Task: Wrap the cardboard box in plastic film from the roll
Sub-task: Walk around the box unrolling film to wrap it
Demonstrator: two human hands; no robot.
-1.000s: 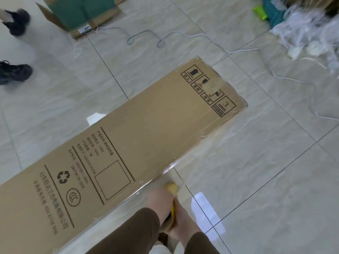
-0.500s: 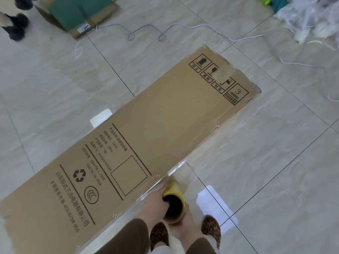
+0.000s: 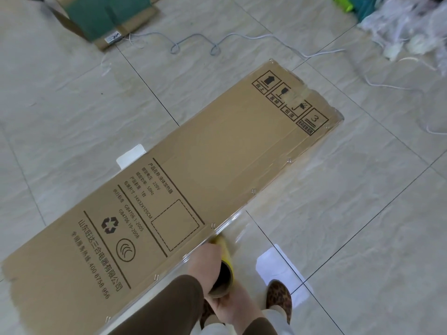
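Both hands, left (image 3: 204, 264) and right (image 3: 233, 304), grasp the roll (image 3: 223, 267); I have drawn it back along the box (image 3: 193, 189), laying film (image 3: 278, 201) down its side.

Below you, a long brown cardboard box (image 3: 217, 180) printed with black handling symbols lies on the pale tiled floor (image 3: 362, 238). Both your hands hold a roll of clear plastic film on a cardboard core (image 3: 223, 269) against the box's near edge: your left hand (image 3: 205, 264) curls over it from above, your right hand (image 3: 232, 308) cups it from beneath. A white cable (image 3: 217, 42) snakes beyond.
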